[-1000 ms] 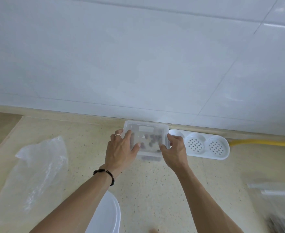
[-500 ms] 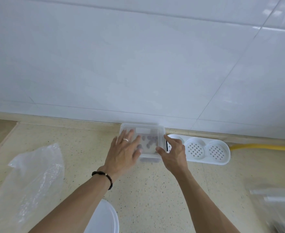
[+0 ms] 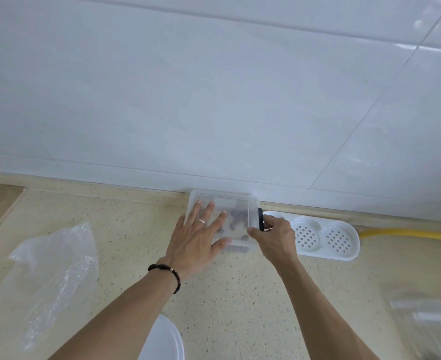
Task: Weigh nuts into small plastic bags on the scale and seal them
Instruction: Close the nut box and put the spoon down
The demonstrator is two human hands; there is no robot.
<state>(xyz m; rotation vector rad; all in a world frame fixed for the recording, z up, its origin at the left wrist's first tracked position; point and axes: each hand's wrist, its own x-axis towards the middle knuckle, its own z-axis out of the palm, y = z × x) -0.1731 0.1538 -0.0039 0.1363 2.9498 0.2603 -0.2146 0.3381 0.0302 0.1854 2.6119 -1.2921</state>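
Note:
A translucent lidded plastic box [image 3: 236,202] holding several dark nuts [image 3: 238,216] stands against the tiled wall on the speckled counter [image 3: 240,294]. My left hand [image 3: 197,239] lies flat on its lid with fingers spread. My right hand [image 3: 274,236] pinches the dark clasp [image 3: 260,219] on the box's right side. A rounded white object [image 3: 163,339], only partly visible, sits at the bottom edge between my forearms.
A crumpled clear plastic bag [image 3: 47,279] lies at the left. A white perforated tray [image 3: 326,237] sits right of the box, with a yellow hose [image 3: 409,233] behind it. Blurred clear plastic bags [image 3: 427,320] lie at the bottom right.
My left hand shifted from gripping the box's left side to lying flat on the lid. My right hand moved to the clasp on the right side. The box slid back toward the wall.

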